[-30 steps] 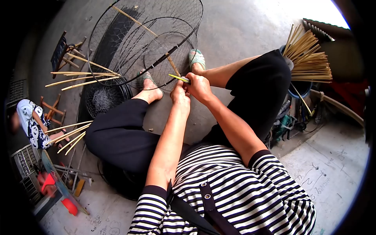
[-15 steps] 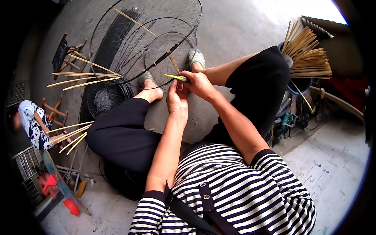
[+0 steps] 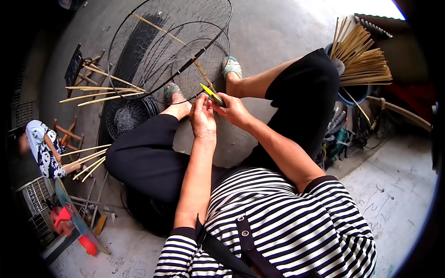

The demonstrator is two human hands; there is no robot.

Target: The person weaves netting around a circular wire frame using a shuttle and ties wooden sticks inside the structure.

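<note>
A large round net cage (image 3: 153,78) with black hoops and thin mesh stands in front of my knees. My left hand (image 3: 203,120) is palm up at the near hoop, its fingers curled closed on that edge; the exact grip is partly hidden. A yellow, pointed netting needle (image 3: 209,92) with a dark body is in my right hand (image 3: 234,110), its tip directed up and left. Both hands nearly touch. A bamboo stick (image 3: 201,72) runs through the cage, its lower end just above my fingers.
A blue bucket (image 3: 354,96) of bamboo sticks (image 3: 364,58) stands beside my right knee. More sticks (image 3: 104,92) project left of the cage. A small stool (image 3: 74,69) and a seated person (image 3: 44,148) are at the left. Tangled tools and cords (image 3: 340,139) lie right.
The needle has turned from nearly level to a steeper upward tilt. My right hand has moved slightly lower, and the cage's hoops have shifted a little.
</note>
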